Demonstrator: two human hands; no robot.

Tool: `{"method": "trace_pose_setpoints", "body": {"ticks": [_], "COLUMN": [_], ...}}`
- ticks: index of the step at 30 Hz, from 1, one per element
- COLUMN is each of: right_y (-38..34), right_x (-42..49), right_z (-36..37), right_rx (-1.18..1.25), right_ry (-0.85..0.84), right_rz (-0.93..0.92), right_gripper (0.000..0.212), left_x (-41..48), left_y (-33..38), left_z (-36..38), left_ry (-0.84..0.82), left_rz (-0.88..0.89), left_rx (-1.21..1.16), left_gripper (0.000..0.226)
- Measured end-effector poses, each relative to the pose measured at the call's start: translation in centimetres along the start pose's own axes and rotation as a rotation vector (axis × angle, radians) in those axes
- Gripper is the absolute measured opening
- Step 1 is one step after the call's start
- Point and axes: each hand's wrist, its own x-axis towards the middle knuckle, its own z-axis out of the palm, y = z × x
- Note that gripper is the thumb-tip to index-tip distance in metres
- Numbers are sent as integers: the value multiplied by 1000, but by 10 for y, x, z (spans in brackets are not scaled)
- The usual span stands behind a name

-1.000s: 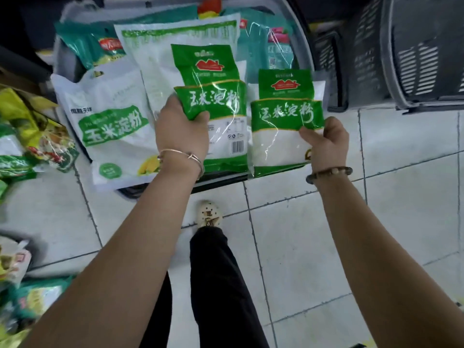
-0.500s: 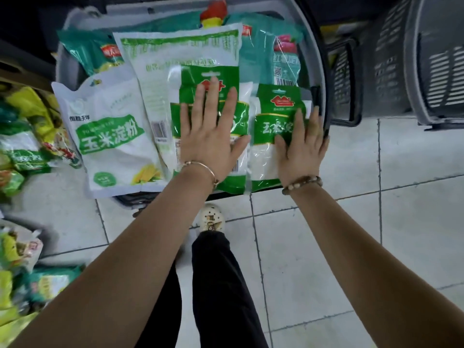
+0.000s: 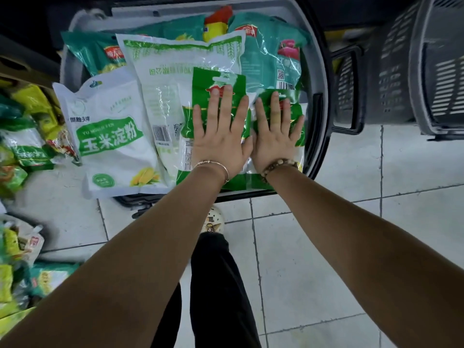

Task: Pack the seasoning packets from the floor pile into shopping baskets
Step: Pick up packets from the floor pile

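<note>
Left hand [image 3: 221, 141]: fingers straight, spread, flat on left cornstarch packet [image 3: 203, 89].
Right hand [image 3: 275, 139]: same, pressing right cornstarch packet [image 3: 296, 108], 1 o'clock.
Change: a second ago both packets were gripped above the shopping basket [image 3: 322, 121]; now they lie inside, near edge.
Meaning: two more are probably packed; floor pile [image 3: 22, 151] waits at 9 o'clock.

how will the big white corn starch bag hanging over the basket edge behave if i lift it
The white starch bag bulges, so it is probably heavy for its size and would sag. Its glossy film looks slippery. It overhangs the basket rim, so a nudge might slide it onto the floor.
</note>
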Motion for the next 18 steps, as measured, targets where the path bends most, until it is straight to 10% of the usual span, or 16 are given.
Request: {"method": "trace_pose_setpoints", "body": {"ticks": [11, 18], "right_y": [8, -35], "right_x": [-13, -51], "right_z": [-19, -37], "right_rx": [191, 318], "right_ry": [-5, 163], "right_rz": [11, -112], "right_gripper": [55, 53], "left_x": [-17, -75], "left_y": [-17, -65], "left_z": [-20, -40], "left_ry": [-49, 63], "left_rz": [49, -298], "left_rx": [-90, -561], "left_gripper": [66, 55]}}
